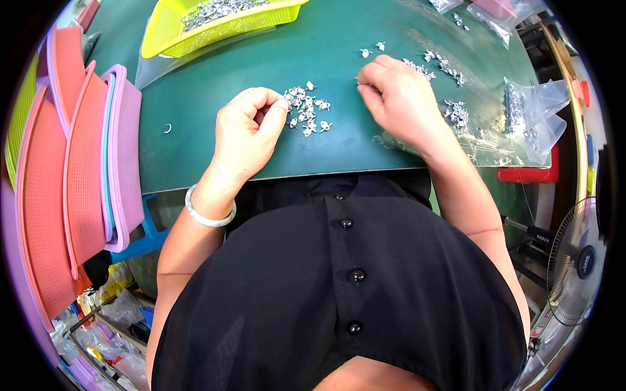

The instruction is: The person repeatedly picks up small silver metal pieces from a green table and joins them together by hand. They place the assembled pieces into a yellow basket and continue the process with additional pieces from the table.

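A small pile of shiny silver metal pieces [302, 107] lies on the green tabletop [215, 72] between my hands. My left hand [250, 130] is at the pile's left edge, thumb and forefinger pressed together. Whatever they pinch there is too small to make out. Farther right, my right hand [403, 98] hovers over or rests on the table with fingers curled and thumb against the forefinger; its grip is mostly hidden. Two loose silver pieces [365, 53] lie just beyond its fingertips. More silver pieces [447, 68] are scattered past that hand, with another cluster [456, 114] beside its wrist.
A yellow-green basket [153, 42] with many silver pieces stands at the far left. Stacked pink, purple and orange baskets [85, 163] crowd the left edge. Clear plastic bags [538, 120] lie at the right, above a red object [541, 171]. A fan [577, 260] stands lower right.
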A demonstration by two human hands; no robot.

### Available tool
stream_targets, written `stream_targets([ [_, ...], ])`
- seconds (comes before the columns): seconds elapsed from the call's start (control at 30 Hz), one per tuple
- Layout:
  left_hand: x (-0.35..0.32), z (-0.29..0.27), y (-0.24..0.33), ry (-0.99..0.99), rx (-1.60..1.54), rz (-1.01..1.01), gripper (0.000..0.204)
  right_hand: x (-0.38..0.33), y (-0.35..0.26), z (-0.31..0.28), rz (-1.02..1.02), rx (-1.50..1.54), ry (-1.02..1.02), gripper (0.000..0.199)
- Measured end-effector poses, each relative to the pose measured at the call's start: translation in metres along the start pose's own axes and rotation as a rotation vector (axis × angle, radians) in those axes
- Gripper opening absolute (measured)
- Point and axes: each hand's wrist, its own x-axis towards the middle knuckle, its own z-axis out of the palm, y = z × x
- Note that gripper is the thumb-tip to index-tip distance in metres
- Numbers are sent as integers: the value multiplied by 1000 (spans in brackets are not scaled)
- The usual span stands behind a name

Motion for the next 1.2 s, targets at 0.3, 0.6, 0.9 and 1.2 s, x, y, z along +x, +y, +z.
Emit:
stream_targets([
  [0.3,-5,3,-1,15,-37,55,9,3,-25,19,-21,167,-139,13],
  [0.6,-4,7,4,-59,-31,77,7,0,-20,20,10,234,-141,9],
  [0.9,-1,9,6,-85,27,92,6,3,-22,24,-46,178,-76,9],
  [1.2,7,13,7,-79,13,211,7,7,-24,8,148,736,-174,12],
])
